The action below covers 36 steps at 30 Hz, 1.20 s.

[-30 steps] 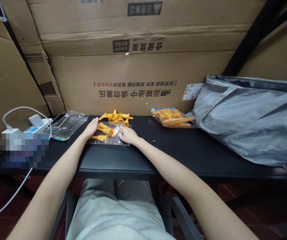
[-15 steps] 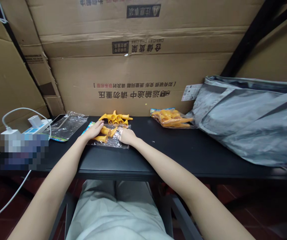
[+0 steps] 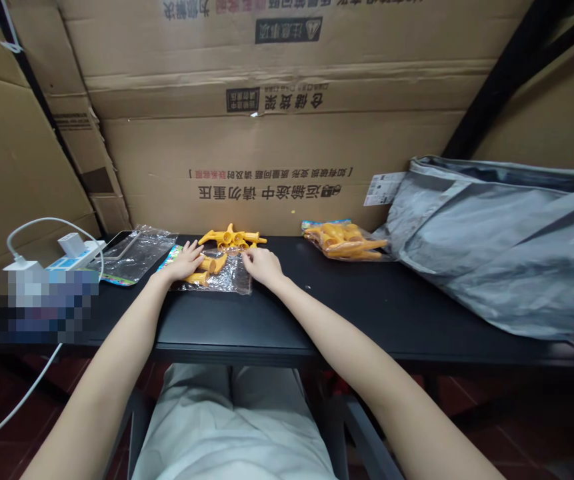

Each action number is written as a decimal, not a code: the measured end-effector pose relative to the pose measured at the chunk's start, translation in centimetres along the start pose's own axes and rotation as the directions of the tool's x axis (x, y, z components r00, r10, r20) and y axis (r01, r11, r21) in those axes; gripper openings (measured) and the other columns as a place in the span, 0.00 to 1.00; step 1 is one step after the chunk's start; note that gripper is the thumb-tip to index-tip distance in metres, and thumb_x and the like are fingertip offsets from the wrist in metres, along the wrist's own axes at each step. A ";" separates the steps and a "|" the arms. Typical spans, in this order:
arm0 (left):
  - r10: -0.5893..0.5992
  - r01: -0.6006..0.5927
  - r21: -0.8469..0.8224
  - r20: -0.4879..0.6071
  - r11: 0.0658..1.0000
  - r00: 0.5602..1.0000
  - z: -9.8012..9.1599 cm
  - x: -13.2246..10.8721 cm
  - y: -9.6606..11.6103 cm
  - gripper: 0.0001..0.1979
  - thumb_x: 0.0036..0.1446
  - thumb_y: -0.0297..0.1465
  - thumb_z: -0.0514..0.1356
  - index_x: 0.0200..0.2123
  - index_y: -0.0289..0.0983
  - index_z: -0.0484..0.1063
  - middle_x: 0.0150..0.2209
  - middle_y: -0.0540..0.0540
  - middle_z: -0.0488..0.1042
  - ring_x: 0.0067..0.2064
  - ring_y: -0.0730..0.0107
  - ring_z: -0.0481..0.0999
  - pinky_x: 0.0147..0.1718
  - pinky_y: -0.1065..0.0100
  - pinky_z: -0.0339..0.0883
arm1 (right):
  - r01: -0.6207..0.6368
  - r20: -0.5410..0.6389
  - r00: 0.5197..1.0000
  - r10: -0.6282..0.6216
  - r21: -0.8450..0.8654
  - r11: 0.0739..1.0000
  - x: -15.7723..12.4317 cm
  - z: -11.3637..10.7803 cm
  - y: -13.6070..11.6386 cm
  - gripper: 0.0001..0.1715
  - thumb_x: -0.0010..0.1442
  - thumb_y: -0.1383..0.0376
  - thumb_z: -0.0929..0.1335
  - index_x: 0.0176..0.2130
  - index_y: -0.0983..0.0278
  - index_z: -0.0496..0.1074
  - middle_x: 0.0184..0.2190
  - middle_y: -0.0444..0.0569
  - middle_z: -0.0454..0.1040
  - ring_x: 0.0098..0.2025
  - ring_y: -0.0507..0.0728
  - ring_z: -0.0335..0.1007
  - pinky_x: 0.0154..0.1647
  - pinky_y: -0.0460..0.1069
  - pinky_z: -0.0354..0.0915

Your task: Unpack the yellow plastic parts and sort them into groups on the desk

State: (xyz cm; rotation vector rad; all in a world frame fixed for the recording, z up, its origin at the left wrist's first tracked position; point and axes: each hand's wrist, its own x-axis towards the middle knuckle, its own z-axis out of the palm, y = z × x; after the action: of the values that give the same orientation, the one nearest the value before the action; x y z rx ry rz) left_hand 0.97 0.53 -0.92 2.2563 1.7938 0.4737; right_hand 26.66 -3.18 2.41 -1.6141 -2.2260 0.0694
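Observation:
A clear plastic bag (image 3: pixel 227 279) with a few yellow plastic pieces (image 3: pixel 205 265) in it lies on the black table (image 3: pixel 317 307). My left hand (image 3: pixel 185 261) rests flat on the bag's left end, fingers spread over the pieces inside. My right hand (image 3: pixel 261 263) is at the bag's far right corner, fingers reaching toward a loose pile of yellow pieces (image 3: pixel 231 237) by the cardboard wall; whether it pinches one I cannot make out.
A sealed bag of yellow pieces (image 3: pixel 343 241) lies further right, beside a big grey bag (image 3: pixel 497 240). An empty clear bag (image 3: pixel 134 252), a power strip with a white cable (image 3: pixel 74 248) and a blurred object sit at left. Cardboard boxes (image 3: pixel 277 133) wall the back.
My right hand has lifted off the bag's right side and moved up toward the loose pile. My left hand slid slightly further onto the bag. The bag shifted a little left.

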 end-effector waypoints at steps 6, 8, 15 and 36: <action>-0.072 0.073 0.050 -0.035 0.996 0.997 -0.7 0.0 -1.8 0.36 0.61 0.48 0.41 0.66 0.35 0.56 0.70 0.39 0.45 0.71 0.51 0.37 0.66 0.50 0.37 | 0.092 -0.055 0.994 -0.091 0.018 0.996 1.3 1.0 3.7 0.27 0.60 0.73 0.60 0.57 0.59 0.68 0.62 0.49 0.65 0.60 0.60 0.60 0.57 0.56 0.59; -0.082 0.084 0.064 -0.035 0.994 0.996 -0.8 0.0 -1.8 0.35 0.61 0.47 0.41 0.66 0.35 0.56 0.70 0.39 0.45 0.71 0.52 0.37 0.66 0.51 0.38 | 0.083 0.027 0.996 -0.083 0.018 0.996 1.5 1.5 4.3 0.35 0.57 0.77 0.59 0.61 0.57 0.63 0.64 0.47 0.61 0.61 0.61 0.58 0.56 0.57 0.60; -0.051 0.053 0.052 -0.046 0.997 0.998 -0.4 0.1 -1.7 0.34 0.61 0.47 0.42 0.66 0.38 0.56 0.70 0.41 0.46 0.71 0.51 0.38 0.65 0.49 0.40 | 0.144 0.038 0.989 -0.141 -0.076 0.987 1.4 0.9 3.6 0.21 0.61 0.71 0.61 0.52 0.61 0.69 0.57 0.54 0.68 0.57 0.64 0.60 0.52 0.60 0.61; -0.016 0.018 0.027 -0.055 0.999 0.998 0.4 0.7 -0.8 0.33 0.61 0.45 0.46 0.66 0.40 0.55 0.70 0.41 0.46 0.71 0.50 0.40 0.65 0.48 0.40 | 0.037 0.033 0.999 -0.034 -0.087 0.996 1.1 -0.7 3.2 0.20 0.61 0.71 0.60 0.50 0.64 0.72 0.56 0.55 0.71 0.56 0.62 0.64 0.51 0.54 0.60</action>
State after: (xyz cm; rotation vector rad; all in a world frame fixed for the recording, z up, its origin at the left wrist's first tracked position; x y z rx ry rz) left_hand 0.51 1.42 -1.49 2.2657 1.8556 0.5149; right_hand 29.52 -1.18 2.55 -1.6290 -2.3102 -0.0132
